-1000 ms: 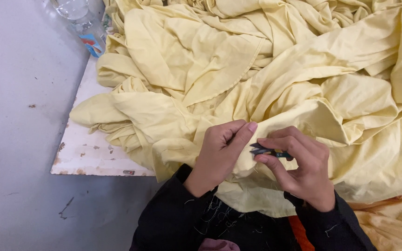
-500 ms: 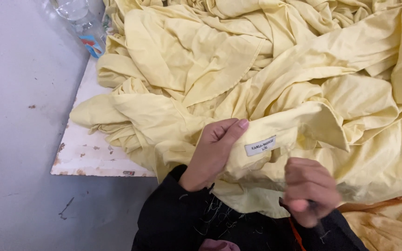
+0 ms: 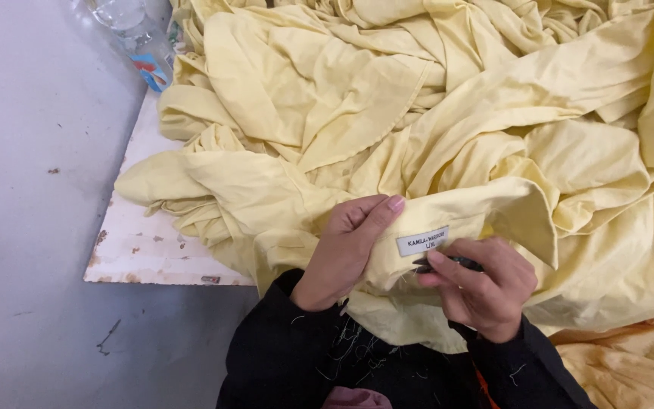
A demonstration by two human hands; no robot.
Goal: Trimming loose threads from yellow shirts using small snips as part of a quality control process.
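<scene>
A pale yellow garment (image 3: 486, 212) lies at the near edge of a big heap of the same cloth. My left hand (image 3: 350, 246) grips its folded collar, thumb on top, right beside a small white sewn-in label (image 3: 421, 241). My right hand (image 3: 482, 288) is just below the label, fingers closed on a small dark thread snipper (image 3: 452, 263) whose tip touches the cloth under the label. Both arms wear black sleeves dotted with loose threads.
The heap of yellow garments (image 3: 433, 91) covers a worn white table (image 3: 149, 242), whose left edge and near corner show. A clear plastic bottle (image 3: 141, 38) lies at the top left. Grey floor (image 3: 32, 189) is on the left. Orange-tinted cloth (image 3: 630, 363) sits at the bottom right.
My right hand left the collar, dropped low to the right, then came back up under the label with the snipper. The left hand kept its grip on the collar.
</scene>
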